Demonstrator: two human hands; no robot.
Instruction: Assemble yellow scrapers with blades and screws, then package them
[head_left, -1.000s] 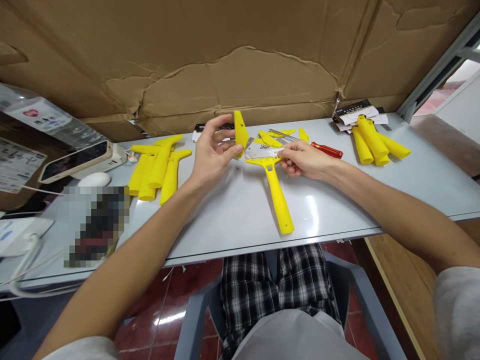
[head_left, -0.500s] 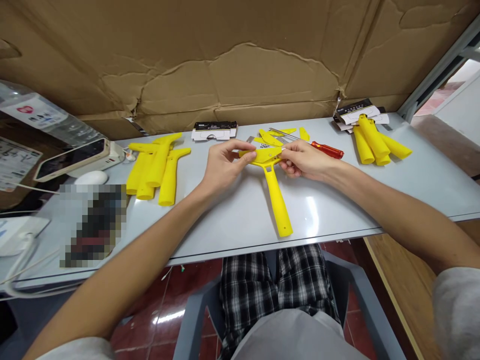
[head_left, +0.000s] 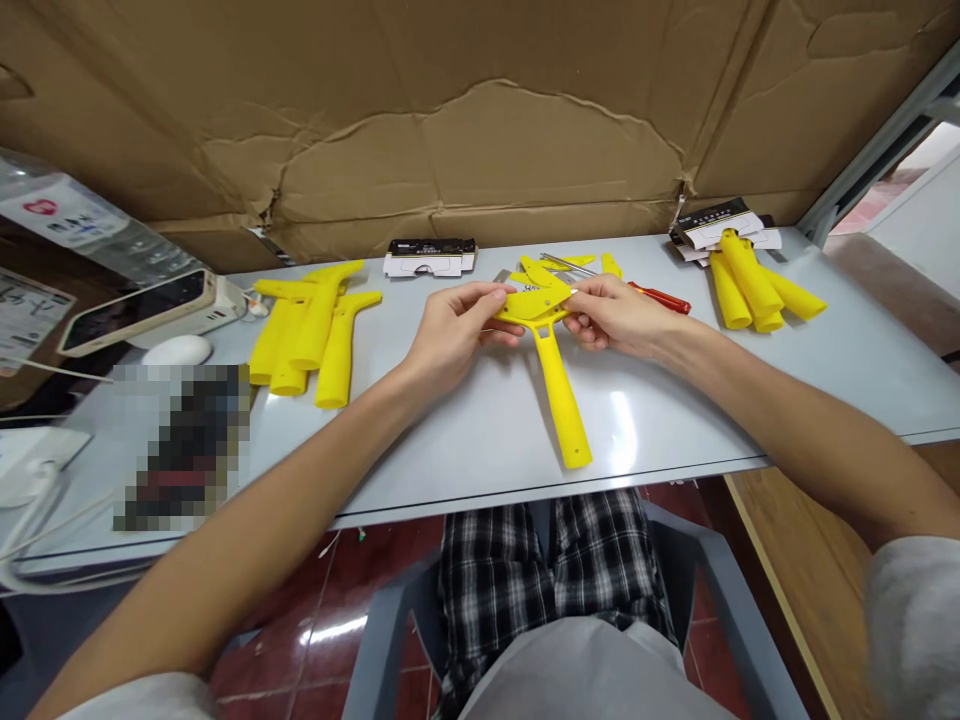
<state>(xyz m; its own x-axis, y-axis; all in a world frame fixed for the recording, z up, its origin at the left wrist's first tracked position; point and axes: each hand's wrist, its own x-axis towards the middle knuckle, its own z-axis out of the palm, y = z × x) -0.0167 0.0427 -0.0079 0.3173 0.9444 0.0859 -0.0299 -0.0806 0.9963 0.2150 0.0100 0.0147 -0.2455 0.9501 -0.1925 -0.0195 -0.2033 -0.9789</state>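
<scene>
- Yellow handle (head_left: 562,400): head up between the hands, grip pointing back toward the person, over the table (head_left: 465,450). Yellow plate (head_left: 536,303) lies over the head.
- Left hand (head_left: 450,335): thumb on the plate's left end, fingers curled under; pinching plate and head together.
- Right hand (head_left: 619,315): thumb and fingers pinching the head's right end. Can't tell if the plate is caught too.
- Risk: plate could skew or slide if one pinch loosens; seating under it isn't visible, so holes may be off.
- Risk: an edge under the plate could nick a fingertip if sharp. Can't confirm from here.
- Small dark parts (head_left: 531,288) sit just behind the head, too small to identify. A knuckle bump could scatter them.
- Loose yellow plates (head_left: 568,263) and red screwdriver (head_left: 664,298) lie behind the hands; right hand partly blocks access to the driver.
- Left: handle pile (head_left: 300,330), mouse (head_left: 178,350), phone (head_left: 139,310). Right: more handles (head_left: 750,280) by black-and-white packaging (head_left: 716,225).
- Cardboard (head_left: 450,150) walls off the back, limiting reach.
</scene>
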